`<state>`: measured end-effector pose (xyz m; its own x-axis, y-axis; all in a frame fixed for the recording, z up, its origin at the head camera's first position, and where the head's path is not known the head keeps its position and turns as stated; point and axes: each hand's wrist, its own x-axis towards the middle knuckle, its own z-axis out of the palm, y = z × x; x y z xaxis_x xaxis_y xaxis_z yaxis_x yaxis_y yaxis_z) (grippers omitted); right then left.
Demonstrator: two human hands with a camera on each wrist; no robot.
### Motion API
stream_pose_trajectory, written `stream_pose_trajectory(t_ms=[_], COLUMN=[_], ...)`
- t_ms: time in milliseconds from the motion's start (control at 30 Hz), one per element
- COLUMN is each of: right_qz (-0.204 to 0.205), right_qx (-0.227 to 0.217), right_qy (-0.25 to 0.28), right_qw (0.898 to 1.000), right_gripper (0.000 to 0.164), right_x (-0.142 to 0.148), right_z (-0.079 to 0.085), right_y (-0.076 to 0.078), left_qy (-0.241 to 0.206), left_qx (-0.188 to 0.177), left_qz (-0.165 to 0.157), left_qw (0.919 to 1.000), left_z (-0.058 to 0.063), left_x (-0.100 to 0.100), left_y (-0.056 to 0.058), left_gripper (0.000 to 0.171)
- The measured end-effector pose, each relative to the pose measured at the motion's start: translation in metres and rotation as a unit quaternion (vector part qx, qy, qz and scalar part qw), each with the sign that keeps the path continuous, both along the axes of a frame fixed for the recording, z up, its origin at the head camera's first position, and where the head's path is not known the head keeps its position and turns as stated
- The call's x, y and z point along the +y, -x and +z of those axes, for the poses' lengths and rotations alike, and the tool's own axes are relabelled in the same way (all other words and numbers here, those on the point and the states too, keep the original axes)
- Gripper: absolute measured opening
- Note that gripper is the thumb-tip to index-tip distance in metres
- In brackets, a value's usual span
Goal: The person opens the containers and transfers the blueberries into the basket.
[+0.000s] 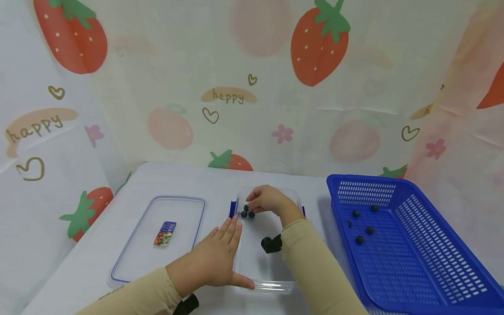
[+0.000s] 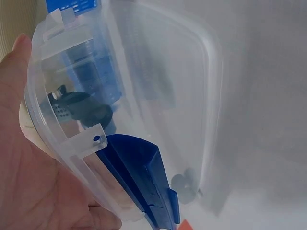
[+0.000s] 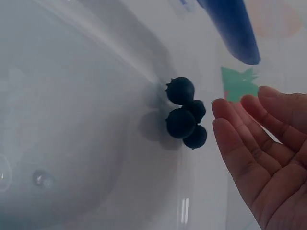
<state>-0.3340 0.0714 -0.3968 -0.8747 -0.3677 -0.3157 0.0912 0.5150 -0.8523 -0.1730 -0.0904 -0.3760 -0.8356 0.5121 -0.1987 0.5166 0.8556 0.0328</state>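
Several blueberries [image 1: 244,214] lie clustered at the far left corner of a clear plastic box [image 1: 252,262]. Just above them is my right hand [image 1: 269,203]. In the right wrist view that hand [image 3: 268,153] has loosely bent fingers with nothing between them, a little apart from the berries [image 3: 181,123]. My left hand [image 1: 216,260] lies along the box's left side, fingers straight and thumb spread toward the near rim. The left wrist view shows its palm [image 2: 43,182] against the box wall, beside a hanging blue latch [image 2: 136,167].
At the right stands a blue perforated basket [image 1: 417,280] holding several more blueberries [image 1: 369,230]. A clear lid [image 1: 135,256] with a blue seal and a printed label [image 1: 165,233] lies left of the box. A strawberry-printed curtain [image 1: 275,113] hangs behind the white table [image 1: 71,280].
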Motion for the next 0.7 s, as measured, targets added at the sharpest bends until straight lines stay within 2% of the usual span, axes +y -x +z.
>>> stream_pose_trajectory(t_ms=[233, 500, 700], right_qz=[0.023, 0.025, 0.056], right_qx=[-0.022, -0.032, -0.016], right_qy=[-0.020, -0.049, -0.080], right_qw=[0.999, 0.998, 0.995], right_gripper=[0.020, 0.020, 0.022], right_x=[-0.001, -0.004, -0.007], right_z=[-0.007, -0.011, -0.013], right_y=[-0.002, -0.002, -0.003], left_qy=[-0.007, -0.011, -0.013], left_qx=[0.001, -0.005, -0.003], left_qz=[-0.003, -0.003, -0.003], left_qw=[1.0000, 0.9999, 0.9999], left_z=[0.004, 0.004, 0.004], left_x=[0.000, -0.001, -0.001], left_y=[-0.002, -0.002, -0.002], left_gripper=[0.123, 0.123, 0.123])
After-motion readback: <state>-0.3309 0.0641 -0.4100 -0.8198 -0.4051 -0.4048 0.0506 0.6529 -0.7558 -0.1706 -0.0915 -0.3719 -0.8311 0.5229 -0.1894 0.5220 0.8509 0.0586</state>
